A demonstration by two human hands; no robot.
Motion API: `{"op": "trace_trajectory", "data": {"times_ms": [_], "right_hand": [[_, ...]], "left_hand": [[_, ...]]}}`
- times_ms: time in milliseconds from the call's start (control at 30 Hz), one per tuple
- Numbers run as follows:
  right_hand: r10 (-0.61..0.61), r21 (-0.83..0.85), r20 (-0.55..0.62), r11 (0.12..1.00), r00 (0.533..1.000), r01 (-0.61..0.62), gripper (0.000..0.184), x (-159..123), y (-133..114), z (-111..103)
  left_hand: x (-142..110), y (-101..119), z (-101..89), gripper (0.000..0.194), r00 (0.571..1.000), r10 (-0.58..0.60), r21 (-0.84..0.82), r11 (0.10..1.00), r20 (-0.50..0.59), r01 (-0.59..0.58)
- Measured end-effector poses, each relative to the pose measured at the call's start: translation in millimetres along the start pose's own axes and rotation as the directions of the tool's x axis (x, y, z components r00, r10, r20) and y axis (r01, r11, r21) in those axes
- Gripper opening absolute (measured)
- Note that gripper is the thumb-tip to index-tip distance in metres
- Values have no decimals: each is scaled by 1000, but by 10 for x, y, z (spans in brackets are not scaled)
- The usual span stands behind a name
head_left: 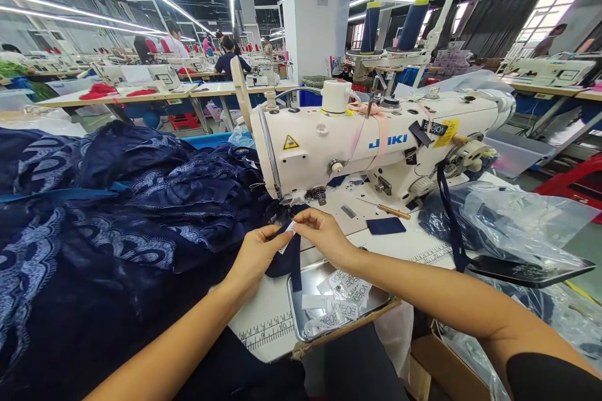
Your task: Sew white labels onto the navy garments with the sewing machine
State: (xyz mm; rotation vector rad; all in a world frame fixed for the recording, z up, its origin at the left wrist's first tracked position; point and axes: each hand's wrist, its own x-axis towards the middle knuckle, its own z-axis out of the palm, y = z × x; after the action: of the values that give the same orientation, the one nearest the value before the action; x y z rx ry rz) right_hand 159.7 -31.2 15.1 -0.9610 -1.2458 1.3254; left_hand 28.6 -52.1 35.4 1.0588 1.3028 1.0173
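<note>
Both hands meet just in front of the needle area of a white sewing machine (310,144). My left hand (261,250) is closed, pinching a small white label (288,239) against dark navy fabric (294,269). My right hand (327,235) is closed too, its thumb and fingertips at the label's upper edge. A strip of the navy fabric hangs below the fingers. Close beneath my right hand lies a metal tray (294,310) with several printed white labels (343,310) in it. The needle and presser foot are partly hidden behind the hands.
Bunched navy garments (188,200) with pale patterns cover the left side. A wooden-handled tool (394,210) and a navy fabric piece (385,226) lie on the machine bed. Clear plastic bags (522,219) and a dark flat tray (531,270) are at right. People work further back.
</note>
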Motion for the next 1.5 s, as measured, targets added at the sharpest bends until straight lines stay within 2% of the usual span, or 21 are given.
{"op": "trace_trajectory", "data": {"times_ms": [200, 333, 433, 500, 533, 567, 600, 667, 700, 733, 767, 800, 833, 933, 1000, 1100, 1167, 1233, 1333, 1433, 1500], "right_hand": [[79, 54, 85, 995, 993, -84, 7, 6, 9, -25], [8, -20, 111, 1000, 994, -6, 9, -45, 50, -60], [-44, -246, 281, 962, 959, 116, 18, -82, -31, -277], [-53, -526, 370, 811, 927, 257, 28, -112, -165, -542], [-52, -687, 392, 647, 919, 330, 27, -130, -244, -693], [-34, -826, 380, 436, 924, 356, 21, -149, -321, -844], [11, -910, 354, 236, 935, 342, 17, -168, -389, -985], [103, -954, 286, -64, 953, 293, 14, -205, -469, -1203], [129, -946, 262, -163, 956, 281, 14, -222, -476, -1273], [140, -932, 247, -237, 959, 275, 14, -238, -465, -1317], [138, -917, 240, -292, 961, 271, 14, -254, -438, -1340], [129, -903, 237, -335, 963, 267, 14, -269, -405, -1346], [114, -893, 234, -368, 965, 260, 15, -281, -371, -1341], [21, -886, 247, -399, 969, 235, 16, -292, -307, -1278], [-92, -882, 352, -367, 932, 296, 18, -258, -295, -1189], [-223, -773, 625, -312, 748, 553, 24, -137, -247, -963], [-216, -653, 757, -304, 617, 694, 26, -26, -171, -784], [-150, -574, 817, -297, 557, 763, 26, 84, -79, -639], [-67, -580, 812, -210, 580, 787, 24, 196, 13, -532], [-57, -681, 732, -63, 679, 729, 23, 213, 13, -474], [-61, -762, 647, -16, 760, 647, 20, 192, -4, -398]], "left_hand": [[-13, 49, -26, 24, 995, -77, -16, 997, 64, 79], [-3, 36, -14, 24, 986, -131, -9, 991, 102, 133], [-12, 48, -99, 30, 984, -148, 101, 985, 102, 138], [-26, 101, -222, 29, 997, -68, 290, 955, 32, 56], [-31, 140, -290, 27, 998, 56, 435, 900, -17, -43], [-32, 181, -351, 24, 969, 247, 606, 775, -29, -179], [-25, 219, -395, 21, 876, 483, 752, 575, 5, -321], [20, 256, -404, 16, 591, 760, 877, 60, 271, -478], [60, 245, -364, 15, 449, 779, 843, -182, 438, -506], [109, 213, -298, 17, 345, 729, 767, -375, 591, -521], [163, 162, -215, 22, 259, 654, 668, -513, 711, -539], [216, 99, -126, 27, 224, 575, 589, -593, 787, -548], [263, 31, -41, 30, 237, 520, 555, -625, 820, -548], [339, -130, 107, 29, 363, 474, 593, -565, 802, -574], [330, -167, 98, 28, 406, 449, 603, -537, 796, -590], [270, -157, 3, 27, 400, 397, 563, -587, 826, -582], [230, -152, -66, 27, 405, 386, 559, -610, 829, -562], [200, -165, -122, 29, 427, 393, 579, -598, 815, -554], [178, -202, -179, 30, 455, 409, 612, -555, 791, -564], [181, -230, -208, 28, 453, 426, 622, -525, 783, -581], [190, -241, -215, 28, 445, 437, 623, -523, 782, -582]]}}
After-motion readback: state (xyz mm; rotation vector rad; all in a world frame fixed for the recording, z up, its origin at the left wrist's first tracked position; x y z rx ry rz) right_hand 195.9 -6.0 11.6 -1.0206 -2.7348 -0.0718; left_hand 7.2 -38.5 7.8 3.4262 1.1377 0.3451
